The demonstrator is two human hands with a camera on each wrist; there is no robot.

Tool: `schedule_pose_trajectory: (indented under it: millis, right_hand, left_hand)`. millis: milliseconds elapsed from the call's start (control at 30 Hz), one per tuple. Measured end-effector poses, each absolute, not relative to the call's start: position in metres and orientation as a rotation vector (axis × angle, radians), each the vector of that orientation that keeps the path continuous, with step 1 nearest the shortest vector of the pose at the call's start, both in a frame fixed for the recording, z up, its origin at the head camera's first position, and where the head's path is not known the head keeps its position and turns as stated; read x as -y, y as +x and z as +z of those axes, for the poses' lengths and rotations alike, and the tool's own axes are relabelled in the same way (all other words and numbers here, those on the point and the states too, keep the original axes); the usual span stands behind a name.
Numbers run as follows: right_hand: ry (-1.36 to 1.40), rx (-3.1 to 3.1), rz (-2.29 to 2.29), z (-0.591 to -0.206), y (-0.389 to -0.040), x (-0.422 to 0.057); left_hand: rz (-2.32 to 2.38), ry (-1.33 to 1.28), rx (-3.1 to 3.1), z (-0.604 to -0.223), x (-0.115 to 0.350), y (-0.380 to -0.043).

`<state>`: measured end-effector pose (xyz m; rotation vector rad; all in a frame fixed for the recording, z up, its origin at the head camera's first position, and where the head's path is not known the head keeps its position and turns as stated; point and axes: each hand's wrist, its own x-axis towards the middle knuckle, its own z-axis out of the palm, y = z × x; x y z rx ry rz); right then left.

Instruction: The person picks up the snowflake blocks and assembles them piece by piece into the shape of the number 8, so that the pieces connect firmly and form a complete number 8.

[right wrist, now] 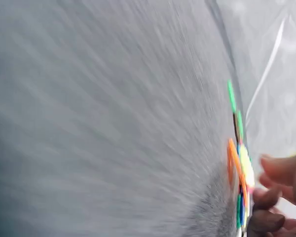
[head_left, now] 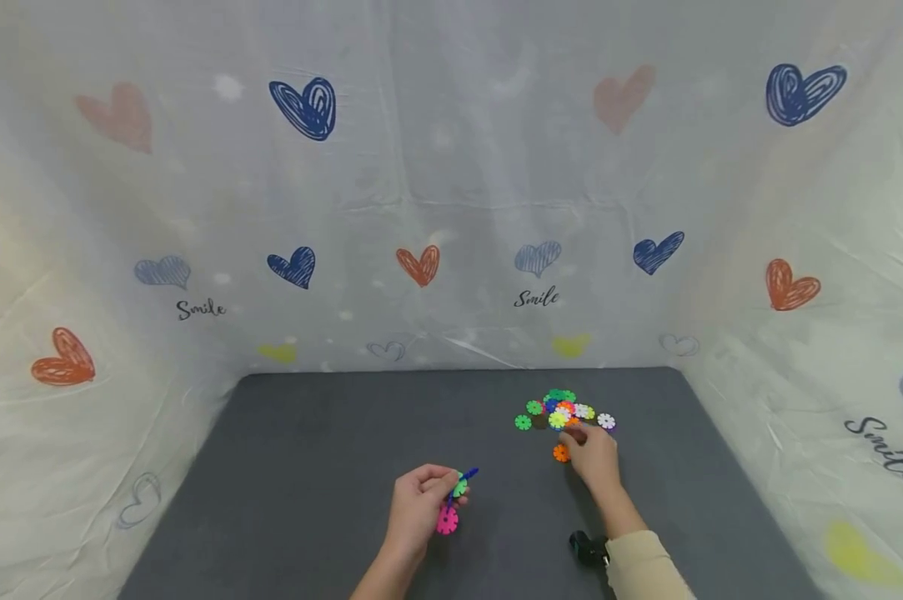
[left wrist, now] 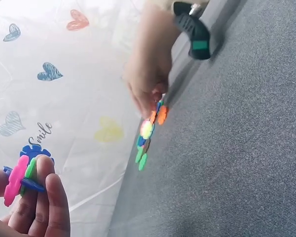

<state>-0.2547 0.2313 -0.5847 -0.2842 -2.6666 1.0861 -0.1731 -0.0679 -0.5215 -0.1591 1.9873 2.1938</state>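
Observation:
My left hand (head_left: 423, 507) holds a small cluster of joined notched plastic discs above the table. The cluster has a pink disc (left wrist: 17, 180), a green disc (head_left: 460, 485) and blue discs (left wrist: 35, 154), pinched between thumb and fingers. Farther right, my right hand (head_left: 595, 454) reaches down at the near side of a pile of loose discs (head_left: 558, 420). In the right wrist view its thumb and bent fingers (right wrist: 267, 198) are apart beside the pile, and no disc shows between them. An orange disc (head_left: 561, 452) lies just in front of the pile, near the fingertips.
The discs lie on a dark grey table (head_left: 331, 467) toward its far right. White curtains (head_left: 451, 167) printed with hearts hang behind the table and at both sides. A black device (head_left: 588, 548) is strapped at my right wrist, by a beige sleeve (head_left: 646, 567).

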Motion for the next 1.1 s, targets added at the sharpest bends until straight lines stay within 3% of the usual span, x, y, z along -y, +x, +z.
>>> schedule_pose_trajectory:
  millis: [367,500,733,867,1100]
  right_hand:
    - [-0.511,2.768,0.803,-0.579,-0.278,-0.240]
    - [-0.390,2.689,1.072,-0.562,-0.259,-0.224]
    - [-0.125,2.397,1.973,-0.519,-0.190,-0.151]
    - [-0.019,2.334,2.008,-0.510,-0.173,-0.128]
    - [0.174,2.340,2.025,-0.508,-0.172,-0.125]
  left_hand:
    - [2.197,-0.149,-1.986,-0.519,0.062,-0.171]
    - [2.200,-0.157,-1.950,-0.519,0.062,-0.173]
    - [2.209,-0.192,-1.856,-0.518,0.063,-0.177]
    - [2.190,-0.174,-1.863,-0.516,0.062,-0.177]
    - [2.161,-0.120,-1.915,-0.510,0.063,-0.173]
